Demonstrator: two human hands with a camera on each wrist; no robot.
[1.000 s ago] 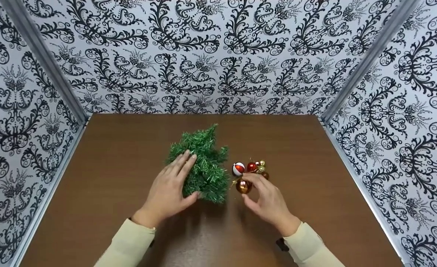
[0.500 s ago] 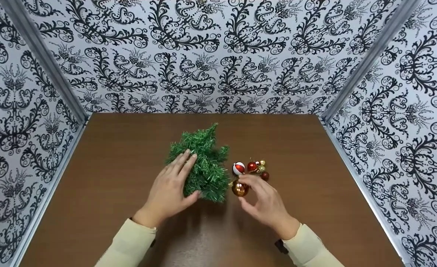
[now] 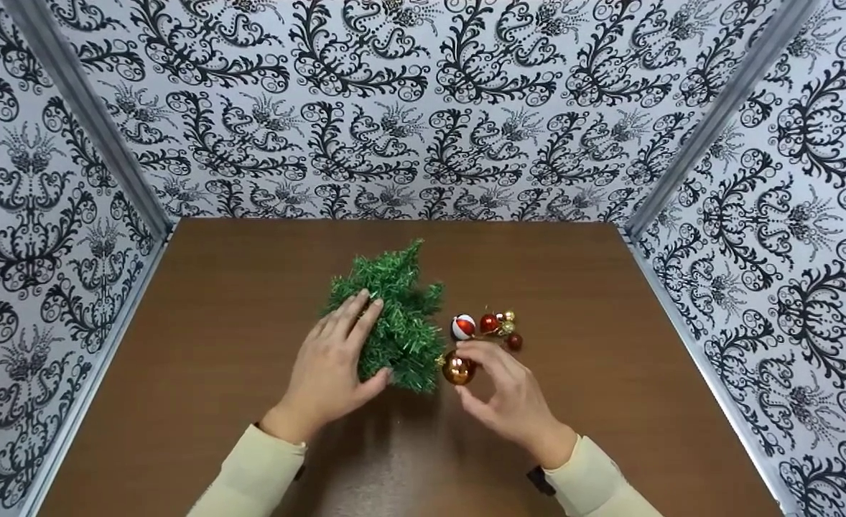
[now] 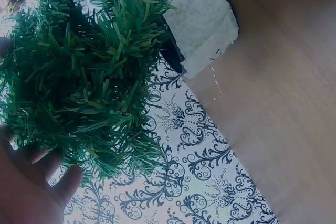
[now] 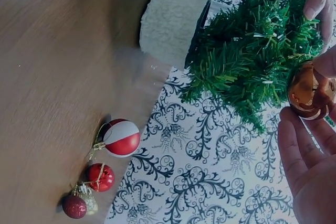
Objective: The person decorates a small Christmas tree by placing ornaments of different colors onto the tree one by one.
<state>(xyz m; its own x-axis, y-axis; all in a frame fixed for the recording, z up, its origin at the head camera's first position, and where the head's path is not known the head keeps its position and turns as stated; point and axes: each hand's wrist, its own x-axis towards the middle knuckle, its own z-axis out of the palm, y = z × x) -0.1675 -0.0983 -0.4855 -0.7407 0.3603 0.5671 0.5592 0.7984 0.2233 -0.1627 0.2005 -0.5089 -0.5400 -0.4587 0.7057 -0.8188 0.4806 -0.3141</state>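
Hanging the gold ball (image 3: 459, 368) on the green tree (image 3: 403, 327) is judged to be the step in hand. For the next move, the gold cap (image 3: 440, 361) probably needs to be hooked onto a branch, and the grip kept until the weight is taken.

Nearest, pale sleeves (image 3: 250, 474) are seen at both wrists. The ball is pinched between the thumb and fingers of the right hand (image 3: 503, 395), its cap turned toward the foliage at the tree's right edge; whether the two are touching cannot be told. The left hand (image 3: 331, 370) is laid against the tree's left side, fingers nearly straight and thumb set wide, apparently for steadying. The tree appears upright, on a white base (image 5: 170, 29) on the table (image 3: 250, 273).

Farther out, beyond the right hand, a red-and-white ball (image 3: 463, 327), a red ball (image 3: 489, 323) and smaller ornaments (image 3: 509, 327) are noted. A patterned wall (image 3: 365, 143) is seen behind.
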